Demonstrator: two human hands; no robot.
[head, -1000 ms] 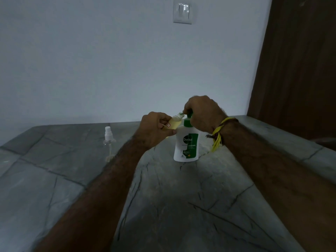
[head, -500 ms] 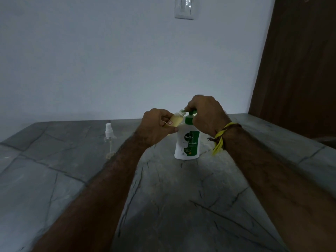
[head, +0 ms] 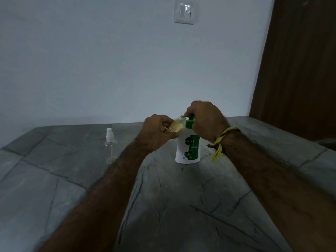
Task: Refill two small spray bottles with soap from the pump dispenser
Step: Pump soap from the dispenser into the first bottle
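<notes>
A white and green pump dispenser (head: 188, 146) stands upright on the grey stone counter (head: 163, 206). My right hand (head: 205, 120) covers its green pump head, fingers curled over the top. My left hand (head: 158, 131) grips a small spray bottle (head: 176, 125) holding yellowish soap, tilted with its open neck against the pump's nozzle. A second small clear spray bottle (head: 109, 140) with a white spray cap stands upright to the left, apart from both hands.
A white wall with a light switch (head: 183, 12) rises behind the counter. A dark brown wooden panel (head: 300, 70) stands at the right. The counter's back edge meets the wall just behind the bottles.
My right hand and the pump head have risen a little since a second ago. The tilted small bottle stays at the nozzle. The view has shifted slightly.
</notes>
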